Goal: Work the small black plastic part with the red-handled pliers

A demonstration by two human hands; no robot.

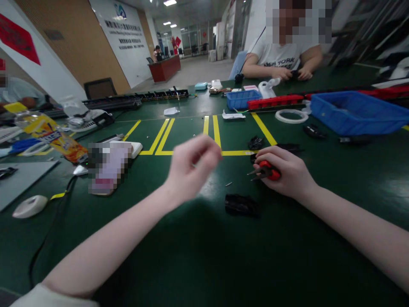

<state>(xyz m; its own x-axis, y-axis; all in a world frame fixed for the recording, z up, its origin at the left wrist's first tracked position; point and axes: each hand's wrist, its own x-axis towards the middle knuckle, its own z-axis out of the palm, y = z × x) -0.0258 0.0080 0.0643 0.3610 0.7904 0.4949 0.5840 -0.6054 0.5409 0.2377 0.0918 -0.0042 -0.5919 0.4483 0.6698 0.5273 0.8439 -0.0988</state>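
My left hand (193, 166) is raised over the green table (179, 256), its fingers curled and pressed together; whether something small sits between the fingertips is too blurred to tell. In my right hand (284, 170) are red-handled pliers (269, 170), their metal jaws pointing left. Between the two hands a small thin metal piece (228, 184) lies on the table. Nearer to me, below it, is a black ribbed plastic part (241, 205). Another dark part (256, 142) lies just beyond my right hand.
A phone (111, 168), an orange drink bottle (54, 138) and a white mouse-like object (30, 207) are at left. Blue bins (358, 115) and a white tape ring (291, 116) stand at back right. A person (284, 59) sits opposite, hands on a dark object.
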